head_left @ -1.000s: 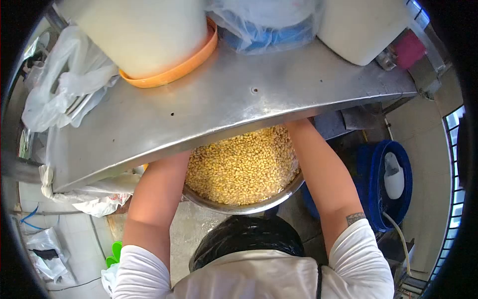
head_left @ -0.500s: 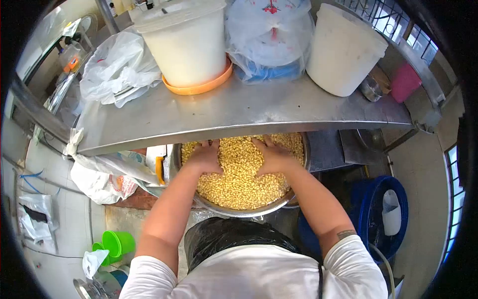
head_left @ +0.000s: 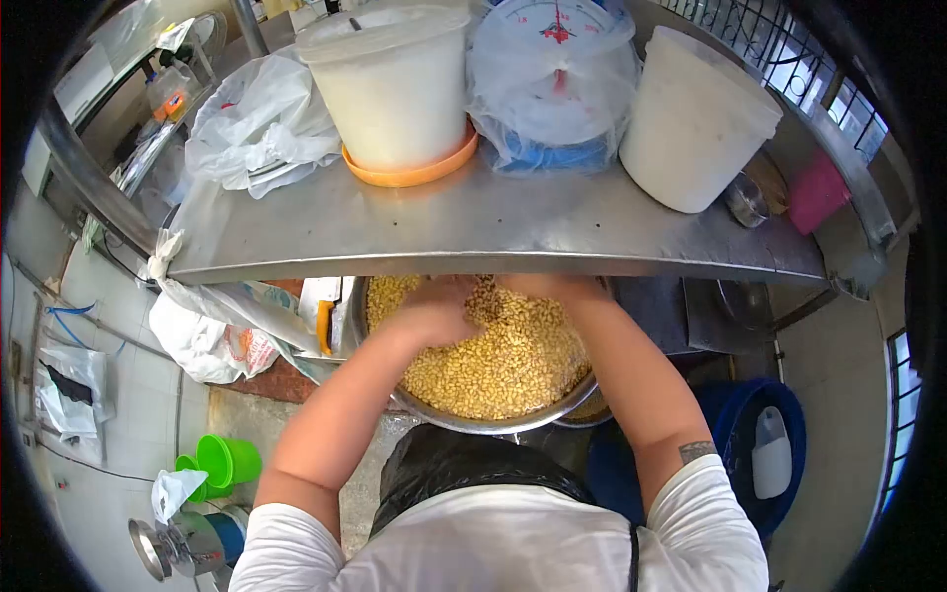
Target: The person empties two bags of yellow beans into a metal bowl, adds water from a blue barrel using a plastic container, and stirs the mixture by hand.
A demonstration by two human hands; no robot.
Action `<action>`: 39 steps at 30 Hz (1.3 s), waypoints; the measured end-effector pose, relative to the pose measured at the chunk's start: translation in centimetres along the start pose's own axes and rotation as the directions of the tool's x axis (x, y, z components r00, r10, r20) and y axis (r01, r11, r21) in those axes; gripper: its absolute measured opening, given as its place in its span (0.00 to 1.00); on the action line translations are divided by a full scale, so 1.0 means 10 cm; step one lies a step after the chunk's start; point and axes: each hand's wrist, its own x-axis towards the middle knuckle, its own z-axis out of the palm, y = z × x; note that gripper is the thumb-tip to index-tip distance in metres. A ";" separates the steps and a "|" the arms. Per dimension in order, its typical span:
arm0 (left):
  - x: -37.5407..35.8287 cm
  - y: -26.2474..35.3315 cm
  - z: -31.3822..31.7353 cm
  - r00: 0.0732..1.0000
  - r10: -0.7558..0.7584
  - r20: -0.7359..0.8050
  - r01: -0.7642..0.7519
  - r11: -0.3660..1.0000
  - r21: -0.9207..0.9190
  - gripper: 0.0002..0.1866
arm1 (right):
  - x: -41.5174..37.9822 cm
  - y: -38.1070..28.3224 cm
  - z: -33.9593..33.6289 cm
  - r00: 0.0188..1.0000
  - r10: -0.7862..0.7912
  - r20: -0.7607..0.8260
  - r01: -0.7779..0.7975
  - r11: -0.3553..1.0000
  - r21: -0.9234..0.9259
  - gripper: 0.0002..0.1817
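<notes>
A wide metal basin (head_left: 464, 423) is heaped with pale yellow beans (head_left: 483, 370) that look like soybeans. Both hands are in its far part, close under the front edge of the steel shelf. My left hand (head_left: 444, 310) touches the beans left of the middle; its fingers are blurred and partly covered. On the far right side, my right hand (head_left: 547, 286) reaches partly beneath the shelf edge, which hides its fingers. A darker hollow in the beans shows between the hands.
The steel shelf (head_left: 473, 232) overhangs the basin, bearing a white bucket (head_left: 390, 94), a plastic-wrapped scale (head_left: 552, 79) and another white bucket (head_left: 691, 123). A blue barrel (head_left: 725, 434) stands right, green buckets (head_left: 229, 461) lower left. An orange-handled tool (head_left: 324, 326) lies beside the basin.
Both hands have moved away from my body toward the far side of the basin, and the beans between them are pushed about. The view has shifted slightly.
</notes>
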 end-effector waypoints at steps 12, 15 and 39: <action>0.11 -0.28 0.65 0.910 -0.220 0.351 0.254 0.966 -0.054 0.49 | 0.34 0.05 1.00 0.994 -0.064 0.091 0.059 0.997 0.054 0.38; 0.30 -0.36 0.72 0.895 -0.137 0.425 0.140 0.990 0.025 0.36 | 0.36 0.10 0.99 0.997 -0.015 0.072 0.013 0.999 0.029 0.42; 0.88 -0.59 0.76 0.998 -0.026 0.054 0.020 0.995 0.098 0.33 | -0.23 0.58 1.17 0.984 0.151 0.094 -0.162 0.979 0.121 0.56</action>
